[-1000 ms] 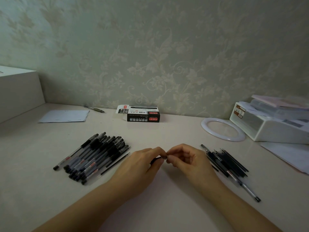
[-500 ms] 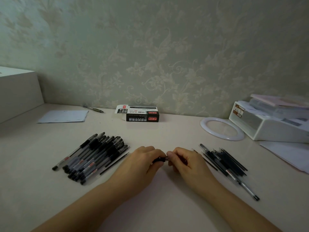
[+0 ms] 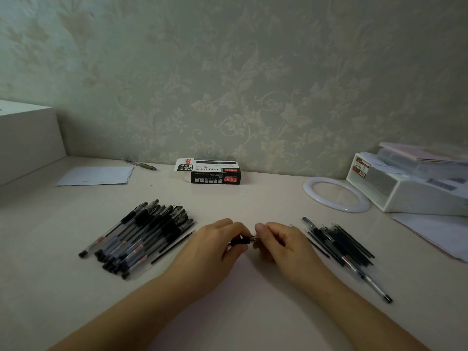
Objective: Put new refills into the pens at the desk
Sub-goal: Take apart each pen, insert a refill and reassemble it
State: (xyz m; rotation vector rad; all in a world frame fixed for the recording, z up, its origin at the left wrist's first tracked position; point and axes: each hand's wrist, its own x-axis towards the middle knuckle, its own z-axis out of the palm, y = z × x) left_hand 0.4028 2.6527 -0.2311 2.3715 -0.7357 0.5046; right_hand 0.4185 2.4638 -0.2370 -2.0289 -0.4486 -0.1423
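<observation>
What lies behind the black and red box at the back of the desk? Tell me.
Behind the black and red box only the floral wallpaper shows. The box's open white flap juts left. Whatever sits inside the box cannot be seen.

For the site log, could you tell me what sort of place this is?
Probably a home desk or small study: patterned wallpaper behind a pale desk, a white desktop organiser with papers, and a pile of pens being refilled.
</observation>
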